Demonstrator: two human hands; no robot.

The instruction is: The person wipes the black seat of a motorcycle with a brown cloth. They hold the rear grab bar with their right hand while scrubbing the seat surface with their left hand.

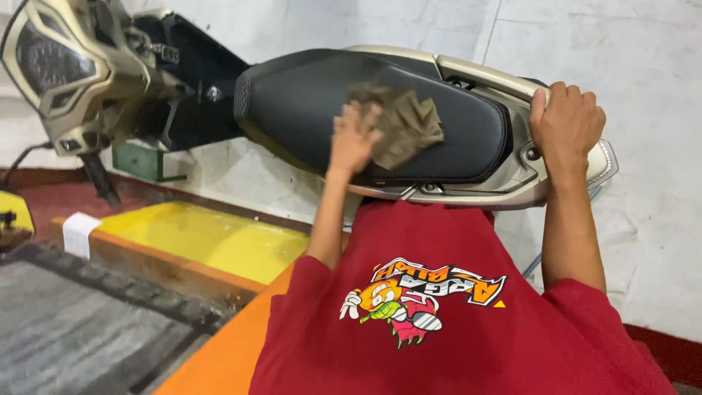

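A scooter with a black seat point(307, 95) and beige body panels stands in front of me on a pale tiled floor. My left hand point(353, 137) presses a crumpled olive-brown cloth point(406, 122) flat against the seat's near side; the hand is motion-blurred. My right hand point(567, 126) grips the beige grab rail point(490, 77) at the scooter's tail, next to the rear light. My red printed shirt fills the lower middle of the view.
The scooter's dashboard and handlebar area point(62, 69) sit at upper left. A yellow and orange raised platform point(205, 241) lies at lower left, beside a dark grated strip point(80, 322). A white folded item point(79, 234) rests on the platform's edge.
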